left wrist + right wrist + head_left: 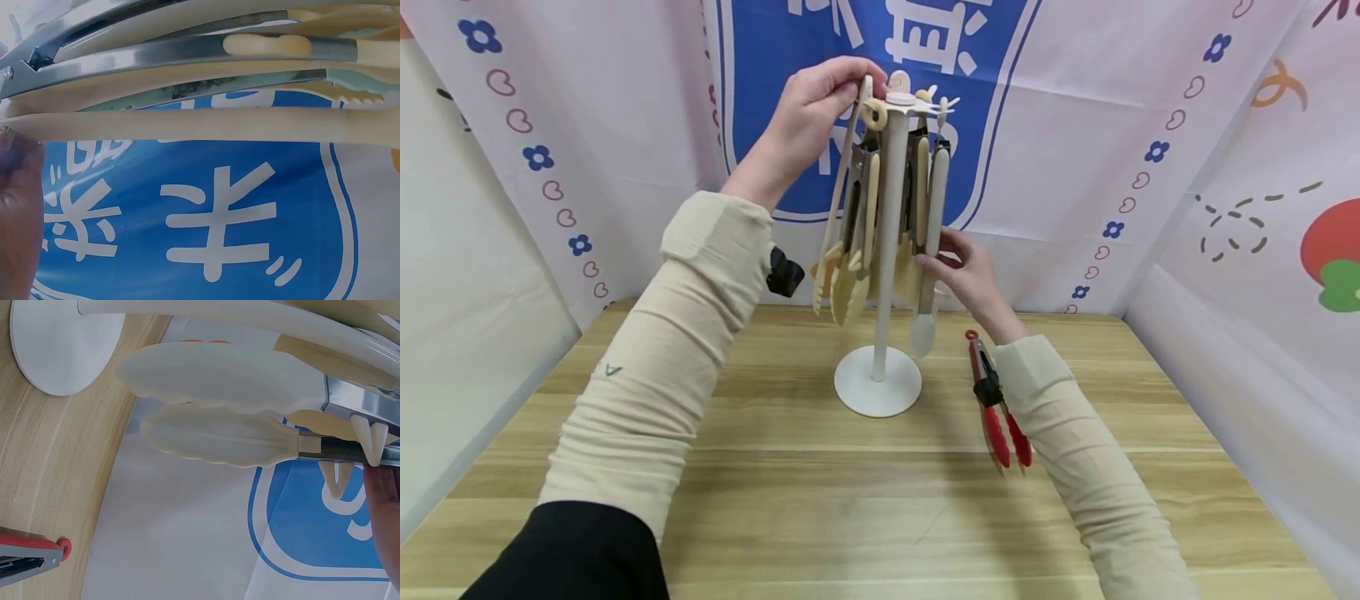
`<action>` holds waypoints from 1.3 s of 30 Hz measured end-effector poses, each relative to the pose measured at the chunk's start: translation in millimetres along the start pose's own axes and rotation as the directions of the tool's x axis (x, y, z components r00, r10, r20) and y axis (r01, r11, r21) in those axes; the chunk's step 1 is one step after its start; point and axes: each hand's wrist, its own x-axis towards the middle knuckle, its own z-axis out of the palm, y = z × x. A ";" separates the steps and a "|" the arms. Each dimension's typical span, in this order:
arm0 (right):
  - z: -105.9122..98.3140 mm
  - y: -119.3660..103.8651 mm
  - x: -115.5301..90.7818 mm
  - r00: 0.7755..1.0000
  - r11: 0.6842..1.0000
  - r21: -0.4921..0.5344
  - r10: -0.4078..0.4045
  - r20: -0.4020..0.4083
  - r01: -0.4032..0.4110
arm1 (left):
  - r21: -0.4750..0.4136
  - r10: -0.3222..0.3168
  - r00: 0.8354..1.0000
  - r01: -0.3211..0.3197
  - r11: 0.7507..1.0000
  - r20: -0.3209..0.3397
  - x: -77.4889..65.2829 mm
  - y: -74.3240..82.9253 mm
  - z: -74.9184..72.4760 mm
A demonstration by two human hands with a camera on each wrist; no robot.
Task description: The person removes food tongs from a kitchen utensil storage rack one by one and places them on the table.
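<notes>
A white rack (891,208) with a round base stands on the table, several tongs hanging from its top. At the top left, my left hand (808,112) pinches the upper end of cream tongs (841,183), whose long pale arm spans the left wrist view. Lower on the right side, my right hand (966,271) grips white-tipped tongs (934,208) partway down, thumb in front. Both scalloped white tips (219,375) show in the right wrist view, spread apart. Part of the right hand's fingers is hidden behind these tongs.
Red-tipped tongs (1000,417) lie on the wooden table (775,500) to the right, close by the right sleeve. Behind the rack hangs a printed cloth (1045,208) with a blue panel. Light cloth walls border both sides.
</notes>
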 end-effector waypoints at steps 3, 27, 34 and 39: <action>-1.1 0.1 -0.4 1.000 1.000 -0.007 -0.011 -0.008 0.011 | 0.034 0.002 1.000 -0.001 0.999 -0.007 -0.8 1.0 0.3; 0.8 -22.2 -10.9 0.998 0.995 -0.090 -0.038 -0.053 0.034 | 0.083 0.011 1.000 -0.009 0.996 -0.017 8.2 -14.6 1.8; 1.8 -26.8 -12.3 0.997 0.994 -0.102 -0.042 -0.058 0.036 | 0.092 0.008 1.000 -0.007 0.996 -0.016 7.7 -14.0 1.7; 2.2 -25.6 -11.6 0.996 0.993 -0.107 -0.059 -0.066 0.052 | 0.090 0.001 1.000 0.000 0.996 -0.015 7.5 -14.6 1.3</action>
